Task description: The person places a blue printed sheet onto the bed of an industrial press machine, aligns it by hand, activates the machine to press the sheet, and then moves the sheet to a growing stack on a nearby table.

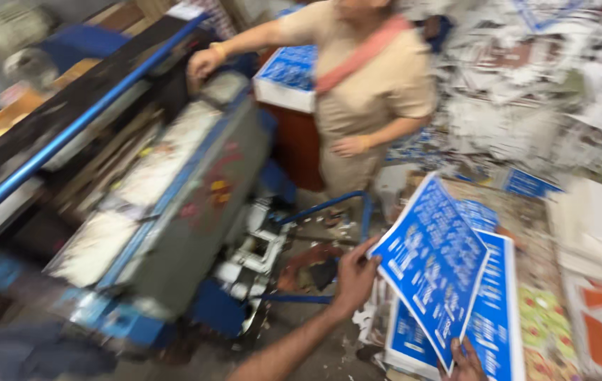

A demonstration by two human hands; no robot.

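My left hand (354, 279) grips the left edge of a blue printed sheet (434, 264), lifted and tilted above a stack of blue printed sheets (495, 317). My right hand (467, 361) shows only fingers at the bottom edge, holding the sheet's lower corner. The picture is blurred by motion.
A large grey and blue printing machine (167, 190) fills the left. A co-worker in a beige top (371, 92) stands behind it, one hand (203, 62) on the machine, beside another stack of blue sheets (288, 70). Heaps of paper (527, 92) lie at the right.
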